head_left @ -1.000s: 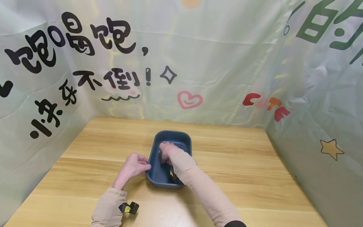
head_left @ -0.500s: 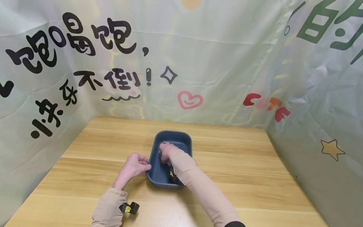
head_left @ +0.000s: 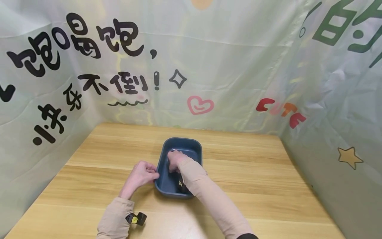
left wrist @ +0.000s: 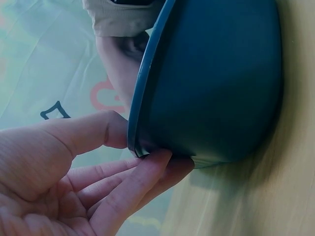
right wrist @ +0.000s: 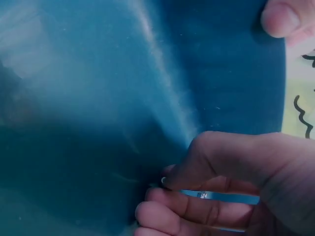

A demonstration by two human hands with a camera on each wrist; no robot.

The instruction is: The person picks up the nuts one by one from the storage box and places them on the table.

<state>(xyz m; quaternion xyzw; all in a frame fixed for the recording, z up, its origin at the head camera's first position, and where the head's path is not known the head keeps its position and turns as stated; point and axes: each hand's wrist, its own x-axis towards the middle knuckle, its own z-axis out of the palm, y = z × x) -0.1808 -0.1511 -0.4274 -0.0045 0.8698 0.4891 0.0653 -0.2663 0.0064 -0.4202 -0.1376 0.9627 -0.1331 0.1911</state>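
Observation:
A dark blue rectangular tub (head_left: 178, 143) with rounded corners and a raised rim stands on the table. My left hand (head_left: 143, 173) holds its near left side; in the left wrist view the thumb lies over the rim (left wrist: 141, 93) and the fingertips press the outer wall. Inside the tub, my right hand (head_left: 176, 160) reaches to the bottom with curled fingers. The right wrist view shows the thumb tip against the index finger, with a tiny pale spot there; whether it is a held thing I cannot tell. A small shiny silver bit (right wrist: 203, 195) shows through the gap behind the thumb.
The wooden table (head_left: 247, 179) extends around the tub. A printed cloth (head_left: 232, 73) hangs behind and at both sides. A black and yellow wrist camera (head_left: 136, 218) sits at the left cuff, and another dark one (head_left: 182, 186) hangs from the right cuff inside the tub.
Both hands and the tub keep nearly the same place. The fingers of my right hand shift very slightly, and the shiny bit beside them shows less in the head view.

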